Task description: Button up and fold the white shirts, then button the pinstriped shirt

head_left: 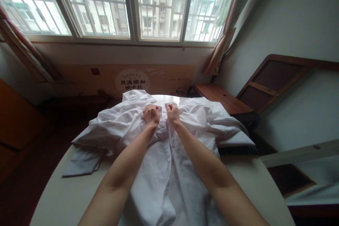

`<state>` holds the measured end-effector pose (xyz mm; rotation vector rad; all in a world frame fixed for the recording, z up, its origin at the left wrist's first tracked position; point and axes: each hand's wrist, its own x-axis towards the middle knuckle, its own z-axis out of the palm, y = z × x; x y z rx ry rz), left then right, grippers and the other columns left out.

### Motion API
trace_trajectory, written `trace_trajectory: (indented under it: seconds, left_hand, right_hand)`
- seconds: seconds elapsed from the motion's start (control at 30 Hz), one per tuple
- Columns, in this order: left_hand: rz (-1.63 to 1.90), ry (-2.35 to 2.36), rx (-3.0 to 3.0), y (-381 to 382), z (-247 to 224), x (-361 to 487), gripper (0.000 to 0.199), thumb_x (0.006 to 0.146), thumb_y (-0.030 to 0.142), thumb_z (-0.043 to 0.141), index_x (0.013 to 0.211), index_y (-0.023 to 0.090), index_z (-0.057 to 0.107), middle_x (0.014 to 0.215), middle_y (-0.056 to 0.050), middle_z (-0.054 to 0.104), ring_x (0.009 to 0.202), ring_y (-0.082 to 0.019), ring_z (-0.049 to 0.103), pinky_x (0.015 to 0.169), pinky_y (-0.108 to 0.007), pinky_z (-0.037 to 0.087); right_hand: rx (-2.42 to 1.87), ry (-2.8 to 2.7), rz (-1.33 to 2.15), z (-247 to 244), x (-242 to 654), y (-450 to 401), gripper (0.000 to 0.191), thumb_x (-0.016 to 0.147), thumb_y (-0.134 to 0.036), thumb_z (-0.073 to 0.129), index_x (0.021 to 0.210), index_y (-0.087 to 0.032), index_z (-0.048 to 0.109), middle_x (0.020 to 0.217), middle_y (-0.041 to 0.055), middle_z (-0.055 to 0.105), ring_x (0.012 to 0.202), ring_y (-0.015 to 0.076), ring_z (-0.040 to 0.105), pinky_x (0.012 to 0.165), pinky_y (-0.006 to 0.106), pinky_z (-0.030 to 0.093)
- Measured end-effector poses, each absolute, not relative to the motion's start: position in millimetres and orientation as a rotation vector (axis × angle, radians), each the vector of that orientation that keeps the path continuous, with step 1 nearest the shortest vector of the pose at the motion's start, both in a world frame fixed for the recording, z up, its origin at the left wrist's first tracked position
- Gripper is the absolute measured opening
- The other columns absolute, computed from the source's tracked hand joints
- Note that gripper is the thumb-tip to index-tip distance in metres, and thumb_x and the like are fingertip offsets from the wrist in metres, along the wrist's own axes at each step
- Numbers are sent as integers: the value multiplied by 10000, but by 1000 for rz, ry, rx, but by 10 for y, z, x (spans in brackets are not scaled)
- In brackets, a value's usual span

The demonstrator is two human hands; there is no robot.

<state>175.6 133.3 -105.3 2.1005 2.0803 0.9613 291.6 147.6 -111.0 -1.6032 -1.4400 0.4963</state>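
Observation:
A white garment [156, 169], which looks like a long-sleeved shirt or coat, lies spread over a round table [60, 197] with its front opening running towards me. Near its far end my left hand [152, 113] is closed on the cloth, on the left side of the opening. Just to the right, my right hand [172, 112] pinches the facing edge of the same garment. A small gap separates the two hands. Wrinkled sleeves spread out to both sides. The fingertips are partly hidden by the hands themselves.
A folded grey-white cloth [81, 161] lies at the table's left. Something dark and ridged [237, 150] shows under the right sleeve. Beyond stand a brown wooden desk [222, 97], a printed orange board [169, 77] and barred windows [159, 7] with curtains [221, 49].

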Motion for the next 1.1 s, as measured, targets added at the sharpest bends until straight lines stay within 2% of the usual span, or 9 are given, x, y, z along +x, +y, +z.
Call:
trace_trajectory:
  seconds: [0.13, 0.43, 0.67, 0.9, 1.0, 1.1]
  left_hand:
    - [1015, 2060, 2130, 1220, -1060, 1760, 258, 914, 278, 357, 940, 191, 599, 1051, -99, 609, 1047, -260, 490, 900, -398, 344]
    - [1135, 1923, 2126, 1217, -1131, 1762, 233, 889, 296, 430, 910, 200, 641, 997, -72, 646, 981, -226, 543, 876, -355, 377]
    - [1157, 1851, 2131, 1203, -1148, 1738, 206, 875, 296, 481, 924, 209, 662, 1012, -65, 656, 984, -221, 551, 870, -341, 384]
    - [1285, 1810, 2318, 1118, -1146, 1734, 216, 895, 296, 477, 853, 232, 679, 903, -49, 668, 919, -226, 534, 834, -367, 345]
    - [1394, 1795, 2382, 1126, -1169, 1728, 194, 881, 276, 511, 797, 232, 679, 846, -40, 676, 890, -222, 534, 802, -360, 337]
    - [1480, 1734, 2420, 1154, -1195, 1709, 164, 867, 263, 538, 791, 235, 681, 824, -32, 683, 859, -213, 540, 779, -347, 347]
  right_hand:
    - [-1468, -1447, 547, -1084, 2880, 1418, 303, 828, -430, 449, 805, -175, 612, 762, 39, 656, 704, 169, 588, 670, 250, 436]
    - [-1245, -1354, 778, -1355, 2899, 1394, 255, 718, -395, 517, 787, -159, 586, 706, 23, 626, 629, 144, 552, 589, 240, 447]
    - [-1147, -1334, 856, -1354, 2920, 1365, 276, 696, -386, 515, 787, -146, 616, 704, 29, 647, 632, 145, 572, 594, 244, 460]
    - [-1235, -1386, 618, -1325, 2910, 1305, 225, 661, -283, 546, 778, -143, 678, 742, 55, 695, 673, 173, 621, 679, 278, 486]
    - [-1194, -1386, 628, -1302, 2898, 1276, 202, 641, -284, 569, 742, -149, 681, 701, 44, 687, 640, 172, 612, 632, 270, 483]
    - [-1123, -1327, 779, -1274, 2898, 1253, 199, 664, -323, 546, 679, -157, 654, 618, 17, 641, 569, 145, 574, 541, 237, 459]
